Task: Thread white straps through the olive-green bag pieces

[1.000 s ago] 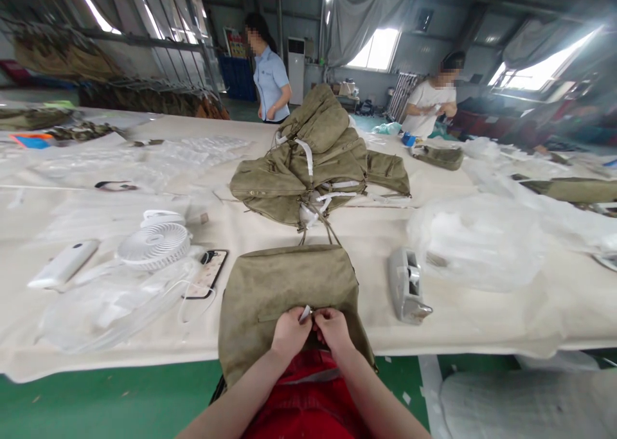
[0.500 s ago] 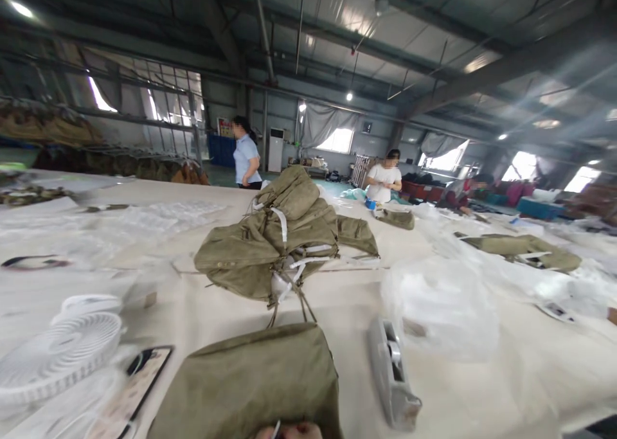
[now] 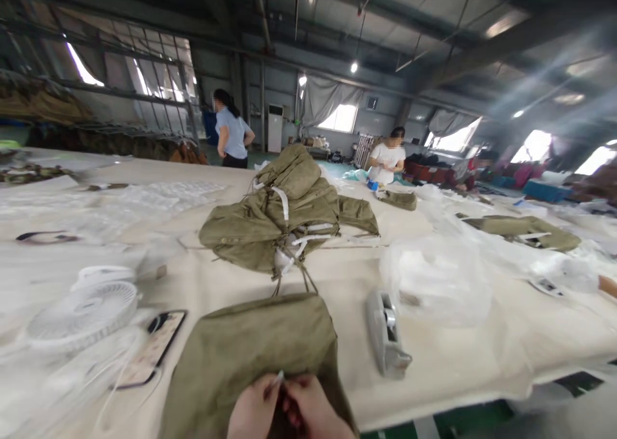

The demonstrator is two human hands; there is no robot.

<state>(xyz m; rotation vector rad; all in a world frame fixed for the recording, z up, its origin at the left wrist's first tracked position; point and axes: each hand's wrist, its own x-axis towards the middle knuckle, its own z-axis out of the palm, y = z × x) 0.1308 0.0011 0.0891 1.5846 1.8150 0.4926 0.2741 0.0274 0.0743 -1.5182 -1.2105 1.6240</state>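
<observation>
Finger work on the green bag (image 3: 260,336)

It is in front of you, at the bench (image 3: 434,375). Your left hand (image 3: 255,408) seems to pinch a white bit (image 3: 280,376); I can't tell what your right hand (image 3: 318,407) holds. Your next move likely needs gentle fingertips

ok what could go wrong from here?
1. The small white piece seems only pinched at the left hand's fingertips, near the right hand; it might slip from that grip.
2. The phone lies close to the olive bag; shifting the bag left may nudge it.
3. Swinging the bag right could bump the tape dispenser.
</observation>
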